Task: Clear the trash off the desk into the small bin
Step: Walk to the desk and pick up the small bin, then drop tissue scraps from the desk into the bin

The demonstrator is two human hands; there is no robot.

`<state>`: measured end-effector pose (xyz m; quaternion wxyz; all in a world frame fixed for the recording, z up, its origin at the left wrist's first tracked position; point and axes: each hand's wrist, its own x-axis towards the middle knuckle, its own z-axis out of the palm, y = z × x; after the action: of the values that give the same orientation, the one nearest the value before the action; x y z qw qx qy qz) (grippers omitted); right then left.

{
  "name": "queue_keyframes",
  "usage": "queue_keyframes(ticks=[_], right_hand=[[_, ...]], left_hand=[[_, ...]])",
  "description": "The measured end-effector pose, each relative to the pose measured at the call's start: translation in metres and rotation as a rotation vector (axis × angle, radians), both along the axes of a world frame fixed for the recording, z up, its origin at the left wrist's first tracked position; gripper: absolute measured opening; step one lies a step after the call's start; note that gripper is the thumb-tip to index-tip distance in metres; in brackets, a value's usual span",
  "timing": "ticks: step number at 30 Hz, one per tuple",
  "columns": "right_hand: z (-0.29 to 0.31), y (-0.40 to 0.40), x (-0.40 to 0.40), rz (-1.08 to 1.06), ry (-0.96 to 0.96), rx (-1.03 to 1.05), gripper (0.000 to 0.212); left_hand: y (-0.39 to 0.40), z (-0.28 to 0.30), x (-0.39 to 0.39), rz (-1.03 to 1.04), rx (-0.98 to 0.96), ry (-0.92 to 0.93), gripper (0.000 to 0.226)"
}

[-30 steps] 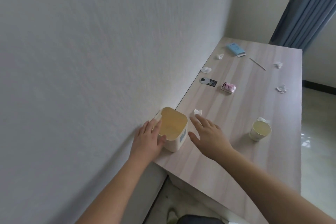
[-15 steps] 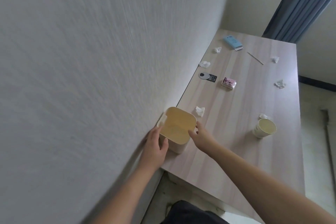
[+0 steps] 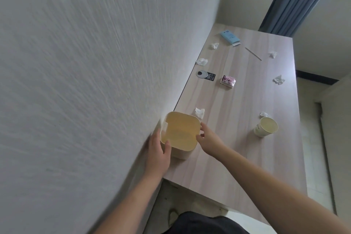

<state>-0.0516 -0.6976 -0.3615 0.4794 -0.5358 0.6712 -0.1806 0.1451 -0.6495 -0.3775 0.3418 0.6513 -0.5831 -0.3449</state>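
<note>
A small cream bin (image 3: 182,153) stands at the desk's near left corner against the wall, its inside bare. My left hand (image 3: 158,155) grips its left side with the thumb over the near rim. My right hand (image 3: 208,139) holds its right side. A crumpled white tissue (image 3: 199,112) lies just behind the bin. More tissues lie farther off: one by the wall (image 3: 202,61), one near the blue pack (image 3: 215,45), two at the right (image 3: 273,54) (image 3: 278,79), one behind the paper cup (image 3: 264,114). A paper cup (image 3: 266,127) stands at the right.
A wooden desk (image 3: 237,157) runs along the white wall on my left. On it lie a blue tissue pack (image 3: 230,37), a pink packet (image 3: 228,81), a black card with a round disc (image 3: 206,75) and a thin stick (image 3: 253,53). Blue curtains hang at the far right.
My right hand moved from flat on the desk to the bin's right side. Both hands now hold the bin, which has shifted slightly along the desk edge.
</note>
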Motion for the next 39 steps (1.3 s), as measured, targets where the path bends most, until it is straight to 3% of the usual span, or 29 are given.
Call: queue_keyframes(ticks=[8, 13, 16, 23, 30, 35, 37, 39], right_hand=[[-0.002, -0.014, -0.026, -0.001, -0.011, 0.055, 0.041], [-0.007, -0.030, -0.049, 0.066, -0.139, 0.061, 0.031], [-0.018, -0.043, -0.061, 0.118, -0.141, 0.081, 0.034], [-0.044, -0.091, -0.080, 0.159, 0.095, -0.020, 0.041], [-0.076, -0.137, -0.062, 0.476, 0.445, -0.144, 0.065], [-0.101, -0.129, -0.066, 0.674, 0.634, -0.151, 0.082], [-0.108, -0.117, -0.071, 0.651, 0.653, -0.220, 0.072], [-0.112, -0.105, -0.079, 0.596, 0.627, -0.290, 0.047]], left_hand=[[-0.028, -0.013, -0.014, 0.127, 0.341, 0.069, 0.044], [-0.039, -0.014, -0.022, 0.232, 0.580, 0.242, 0.049], [-0.037, -0.015, -0.025, 0.280, 0.565, 0.279, 0.050], [-0.026, -0.011, -0.038, 0.421, 0.517, 0.497, 0.041], [-0.024, 0.003, -0.039, 0.468, 0.468, 0.639, 0.032], [-0.019, 0.017, -0.037, 0.507, 0.467, 0.712, 0.054], [-0.017, 0.021, -0.036, 0.512, 0.456, 0.711, 0.054], [-0.015, 0.022, -0.036, 0.509, 0.448, 0.703, 0.049]])
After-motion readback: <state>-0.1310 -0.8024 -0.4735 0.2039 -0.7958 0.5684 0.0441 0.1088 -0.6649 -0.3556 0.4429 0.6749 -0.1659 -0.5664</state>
